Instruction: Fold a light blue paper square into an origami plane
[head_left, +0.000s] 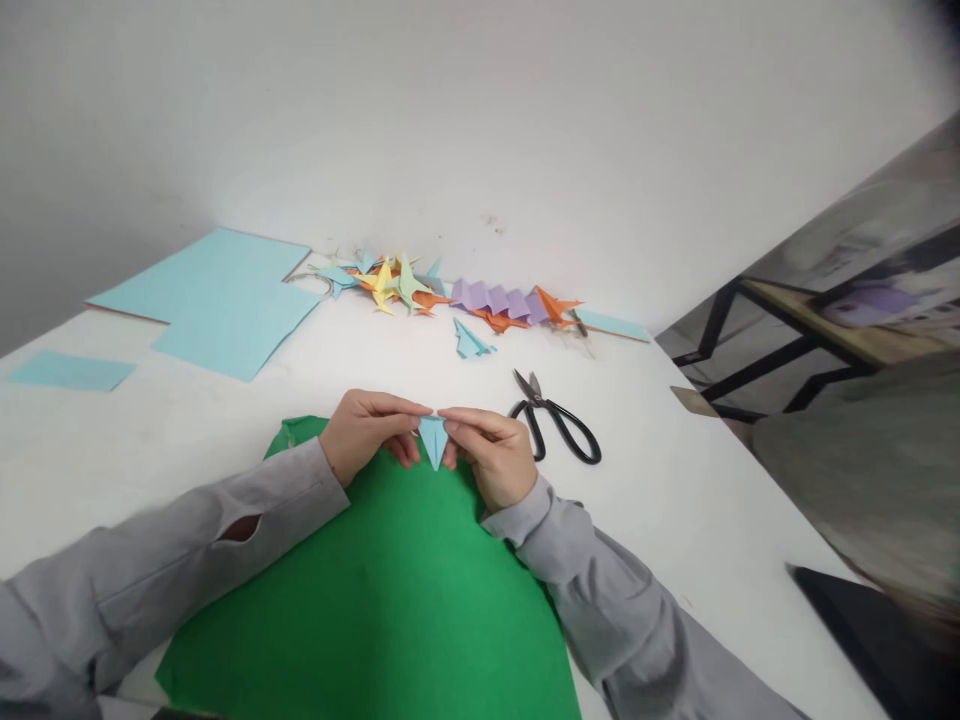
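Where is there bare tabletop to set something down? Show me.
On the white table: between the scissors and the black object; also left, between the small blue sheet and the left sleeve. Crowded: along the wall, with folded paper figures, and where the fingers hold a blue folded piece.

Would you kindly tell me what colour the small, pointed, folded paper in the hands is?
The pointed folded paper is light blue, clearest in the head view.

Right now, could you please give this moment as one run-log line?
left hand: pinching folded blue paper; right hand: pinching same paper; beneath: green sheet; scissors: beside right hand, blades parted
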